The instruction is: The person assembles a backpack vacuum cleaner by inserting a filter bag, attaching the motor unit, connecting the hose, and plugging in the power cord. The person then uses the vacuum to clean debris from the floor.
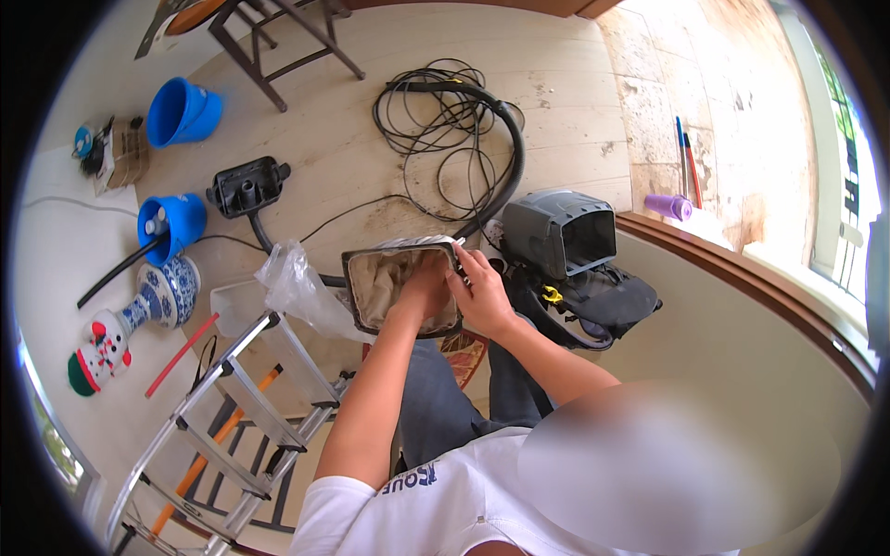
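In front of my body is a cloth filter (375, 278), pale beige inside, with a black rectangular frame around its open top. My left hand (428, 285) reaches down into the cloth; its fingers are hidden there. At the right side of the frame, my right hand (479, 295) grips the rim with bent fingers. A crumpled clear plastic bag (311, 283) lies just left of the filter. To the right stands a grey and black vacuum canister (542, 236) with an open end. Beside it rests a black vacuum base (612, 301) with a yellow clip.
An aluminium ladder (250, 408) stands close on my left. Two blue buckets (185, 111), a blue-and-white vase (171, 292) and a black floor nozzle (247, 187) are farther left. Ahead lie a black hose (514, 148) and coiled cable (394, 130). A purple tumbler (669, 206) lies beyond the right ledge.
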The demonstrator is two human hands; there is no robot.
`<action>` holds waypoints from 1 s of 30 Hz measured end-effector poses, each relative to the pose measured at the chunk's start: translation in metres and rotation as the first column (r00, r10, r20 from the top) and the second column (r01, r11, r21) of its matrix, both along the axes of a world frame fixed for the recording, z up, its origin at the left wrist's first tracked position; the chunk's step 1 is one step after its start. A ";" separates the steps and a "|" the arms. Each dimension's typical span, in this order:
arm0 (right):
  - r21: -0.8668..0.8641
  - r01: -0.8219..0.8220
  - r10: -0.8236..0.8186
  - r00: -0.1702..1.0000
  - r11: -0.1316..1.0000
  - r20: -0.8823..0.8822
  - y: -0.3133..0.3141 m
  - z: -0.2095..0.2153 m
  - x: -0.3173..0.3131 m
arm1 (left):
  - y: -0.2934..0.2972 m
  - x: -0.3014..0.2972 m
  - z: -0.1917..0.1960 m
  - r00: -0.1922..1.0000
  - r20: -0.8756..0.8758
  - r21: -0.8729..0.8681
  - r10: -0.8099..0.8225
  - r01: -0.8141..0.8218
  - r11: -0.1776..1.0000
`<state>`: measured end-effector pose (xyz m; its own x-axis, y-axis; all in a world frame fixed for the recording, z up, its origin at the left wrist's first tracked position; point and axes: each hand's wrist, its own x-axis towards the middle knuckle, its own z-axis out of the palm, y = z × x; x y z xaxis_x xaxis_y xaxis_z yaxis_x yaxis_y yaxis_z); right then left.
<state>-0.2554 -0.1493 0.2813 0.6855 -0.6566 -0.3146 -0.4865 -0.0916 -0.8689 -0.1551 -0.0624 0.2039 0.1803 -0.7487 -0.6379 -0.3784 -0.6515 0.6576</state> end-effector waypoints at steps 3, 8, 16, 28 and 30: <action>-0.046 -0.033 0.029 0.996 0.998 -0.088 -0.014 -0.009 -0.019 | -0.002 0.004 0.033 0.997 -0.038 -0.042 -0.060 0.058 0.997; -0.034 0.112 -0.114 0.992 0.993 -0.053 -0.082 -0.006 -0.087 | -0.025 -0.010 0.078 0.734 0.564 -0.479 0.379 -0.083 0.874; -0.102 0.185 -0.206 0.939 0.977 -0.274 -0.203 -0.004 -0.239 | -0.122 -0.136 0.010 0.980 -0.099 -0.098 0.174 -0.184 0.978; -0.137 0.152 -0.197 0.883 0.979 -0.425 -0.290 -0.109 -0.314 | -0.188 -0.240 -0.074 0.962 -0.107 0.000 0.251 -0.252 0.968; -0.083 0.163 -0.183 0.885 0.983 -0.427 -0.290 -0.106 -0.311 | -0.184 -0.242 -0.074 0.956 -0.125 0.015 0.267 -0.267 0.964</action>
<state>-0.5666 -0.4397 0.1756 0.3630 -0.7721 -0.5216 -0.8238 -0.0044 -0.5669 -0.3974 -0.2460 0.1295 0.2933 -0.6856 -0.6663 -0.1061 -0.7160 0.6900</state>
